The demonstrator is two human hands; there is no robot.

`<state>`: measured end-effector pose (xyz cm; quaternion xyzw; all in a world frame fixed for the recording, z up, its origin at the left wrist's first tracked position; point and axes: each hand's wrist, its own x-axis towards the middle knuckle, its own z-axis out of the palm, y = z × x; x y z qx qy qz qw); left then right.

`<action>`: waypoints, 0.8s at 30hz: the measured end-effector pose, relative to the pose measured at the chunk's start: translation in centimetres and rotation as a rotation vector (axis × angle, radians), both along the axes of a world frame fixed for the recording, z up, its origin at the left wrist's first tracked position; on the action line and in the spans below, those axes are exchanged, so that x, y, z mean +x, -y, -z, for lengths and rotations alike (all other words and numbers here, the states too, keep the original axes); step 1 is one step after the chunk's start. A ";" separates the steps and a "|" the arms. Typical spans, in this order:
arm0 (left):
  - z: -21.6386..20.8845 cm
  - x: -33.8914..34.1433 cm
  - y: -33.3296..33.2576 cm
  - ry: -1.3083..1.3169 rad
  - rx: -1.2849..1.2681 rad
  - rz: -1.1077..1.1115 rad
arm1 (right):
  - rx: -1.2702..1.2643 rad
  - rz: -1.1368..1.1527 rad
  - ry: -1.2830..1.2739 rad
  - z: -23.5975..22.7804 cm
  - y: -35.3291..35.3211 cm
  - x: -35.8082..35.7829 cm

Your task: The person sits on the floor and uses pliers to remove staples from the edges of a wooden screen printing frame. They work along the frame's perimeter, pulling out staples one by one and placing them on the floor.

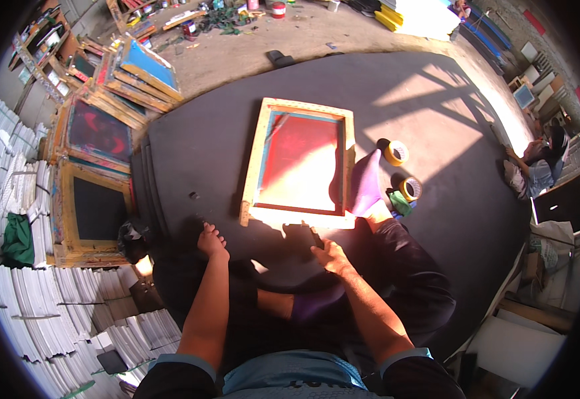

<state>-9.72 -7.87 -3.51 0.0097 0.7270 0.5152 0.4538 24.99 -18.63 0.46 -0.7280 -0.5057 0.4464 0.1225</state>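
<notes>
A wooden screen-printing frame [352,143] with red mesh lies on the dark grey surface in front of me, partly in bright sun. My right hand [332,257] is just below its near edge, closed around a dark-handled tool [316,237] whose exact kind I cannot make out. Left of that, my left hand [212,242] is closed with curled fingers; whatever is in it, if anything, is lost against the dark surface. Beyond it lies a small dark piece [194,195]. My purple-socked foot [368,181] rests against the frame's right side.
Two yellow tape rolls [396,153] and a green cloth [400,203] lie right of my foot. More wooden frames [63,213] lean at the left, above stacked white sheets [30,309]. Another person [543,163] sits at the far right. A dark sandal [279,58] lies beyond the surface.
</notes>
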 end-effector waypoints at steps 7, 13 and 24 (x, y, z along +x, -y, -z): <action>1.2 4.4 1.4 -0.531 0.427 0.520 | -0.142 0.254 0.028 -2.4 -0.2 5.0; 1.0 4.9 1.8 -0.713 0.458 0.634 | -0.236 0.250 0.040 -3.3 -1.0 6.5; -0.1 5.5 2.3 -0.722 0.454 0.612 | -0.335 0.143 0.054 -3.1 -3.1 6.9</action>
